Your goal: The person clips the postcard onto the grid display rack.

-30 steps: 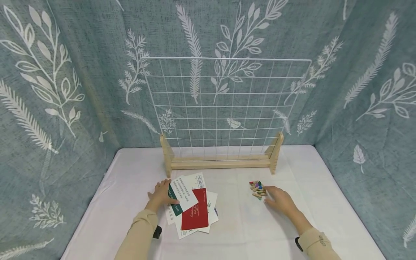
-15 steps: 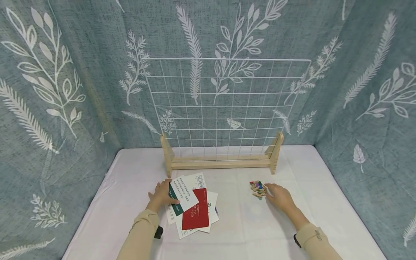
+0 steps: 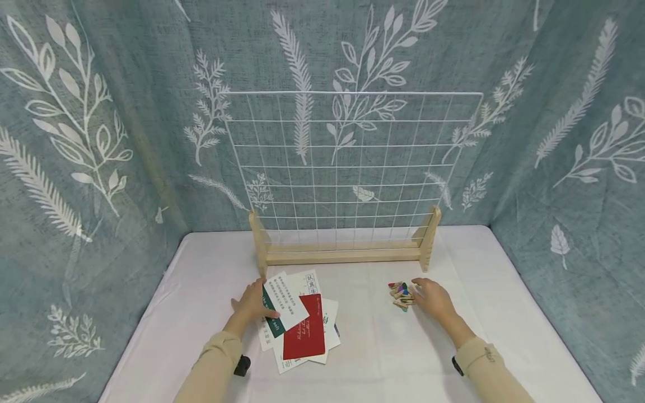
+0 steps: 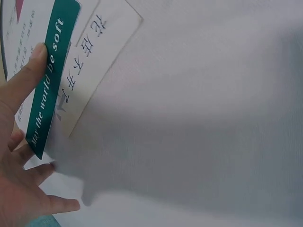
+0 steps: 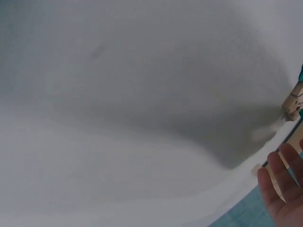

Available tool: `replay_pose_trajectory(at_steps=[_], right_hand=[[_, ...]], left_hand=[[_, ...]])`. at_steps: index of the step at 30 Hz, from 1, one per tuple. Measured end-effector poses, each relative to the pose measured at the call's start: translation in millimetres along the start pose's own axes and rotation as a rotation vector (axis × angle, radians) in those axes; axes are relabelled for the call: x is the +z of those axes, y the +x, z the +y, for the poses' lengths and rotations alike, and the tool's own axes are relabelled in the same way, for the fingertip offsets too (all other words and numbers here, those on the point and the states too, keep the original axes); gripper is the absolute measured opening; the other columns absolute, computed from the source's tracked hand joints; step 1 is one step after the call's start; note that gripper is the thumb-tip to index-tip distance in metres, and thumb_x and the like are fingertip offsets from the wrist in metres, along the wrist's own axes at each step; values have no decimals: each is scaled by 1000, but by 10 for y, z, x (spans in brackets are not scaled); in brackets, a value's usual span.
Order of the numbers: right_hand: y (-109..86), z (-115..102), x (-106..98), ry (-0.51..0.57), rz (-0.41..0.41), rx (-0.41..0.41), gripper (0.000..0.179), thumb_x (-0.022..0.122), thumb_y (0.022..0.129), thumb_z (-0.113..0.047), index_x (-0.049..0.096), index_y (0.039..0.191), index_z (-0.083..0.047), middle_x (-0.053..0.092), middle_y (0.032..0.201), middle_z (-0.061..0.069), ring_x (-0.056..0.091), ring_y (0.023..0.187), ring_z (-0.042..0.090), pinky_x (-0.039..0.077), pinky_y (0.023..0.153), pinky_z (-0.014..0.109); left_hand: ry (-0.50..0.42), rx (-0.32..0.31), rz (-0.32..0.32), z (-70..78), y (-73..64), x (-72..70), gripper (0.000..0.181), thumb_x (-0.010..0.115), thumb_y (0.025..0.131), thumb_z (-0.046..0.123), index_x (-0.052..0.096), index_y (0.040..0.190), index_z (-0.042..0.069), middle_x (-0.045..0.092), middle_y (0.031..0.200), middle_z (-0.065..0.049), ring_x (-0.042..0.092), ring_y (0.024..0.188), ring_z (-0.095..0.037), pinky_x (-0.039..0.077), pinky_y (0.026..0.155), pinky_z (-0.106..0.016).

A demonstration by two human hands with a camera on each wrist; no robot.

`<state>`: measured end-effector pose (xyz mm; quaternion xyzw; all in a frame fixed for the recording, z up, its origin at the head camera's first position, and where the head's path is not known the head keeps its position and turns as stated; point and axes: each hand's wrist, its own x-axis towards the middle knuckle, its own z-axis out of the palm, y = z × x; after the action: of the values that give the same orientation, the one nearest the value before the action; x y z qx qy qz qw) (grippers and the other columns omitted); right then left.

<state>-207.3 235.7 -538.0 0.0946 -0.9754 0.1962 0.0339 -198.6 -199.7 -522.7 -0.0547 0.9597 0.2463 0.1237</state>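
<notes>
My left hand [image 3: 250, 302] pinches a white card with a green band [image 3: 286, 300], its thumb on top and fingers at the edge. In the left wrist view the green band [image 4: 53, 71] reads "May the world be soft". Beneath it lie a red card [image 3: 307, 330] and several white cards with writing [image 4: 87, 52], partly covered. My right hand [image 3: 434, 298] is beside a small pile of wooden clothespins [image 3: 401, 295] with coloured decorations, fingers loosely extended. Only one clothespin [image 5: 292, 101] shows clearly at the edge of the right wrist view, ahead of my fingers.
A white wire grid [image 3: 347, 168] stands upright behind the cards on a wooden base [image 3: 342, 257]. White cloth covers the table [image 3: 373, 347]. A patterned blue-green curtain [image 3: 151, 112] surrounds the back and sides.
My right hand has shifted slightly, its fingertips lifting off toward the back right of the clothespins. My left hand keeps its hold on the green-banded card in about the same place.
</notes>
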Motion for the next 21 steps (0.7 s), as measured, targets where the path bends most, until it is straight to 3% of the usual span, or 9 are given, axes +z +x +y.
replay_pose_trajectory(at_steps=[5,12,16,21], right_hand=[[51,-30,2,32,-18,-4,30,65,86,-10,62,111,6,65,109,27,63,99,40,53,83,48],[65,-70,-6,85,-53,46,28,64,86,-7,61,110,7,66,102,26,63,96,40,52,84,48],[70,-68,-4,118,-55,61,28,63,86,-8,61,110,8,66,97,24,64,90,37,53,80,47],[90,-50,3,159,-45,78,27,62,86,-6,61,109,9,62,82,15,57,73,24,50,67,39]], left_hand=[[43,38,75,1,-18,6,105,89,59,27,31,140,-7,44,135,-30,39,126,-48,19,102,-74],[51,88,106,22,-29,-34,94,87,63,24,36,133,-11,51,124,-28,49,106,-41,46,89,-56],[33,116,124,32,-47,-87,89,87,64,19,38,132,-11,51,121,-29,48,103,-41,47,86,-54],[37,146,137,41,-67,-140,81,84,68,15,41,132,-10,51,118,-30,48,101,-41,47,82,-54]])
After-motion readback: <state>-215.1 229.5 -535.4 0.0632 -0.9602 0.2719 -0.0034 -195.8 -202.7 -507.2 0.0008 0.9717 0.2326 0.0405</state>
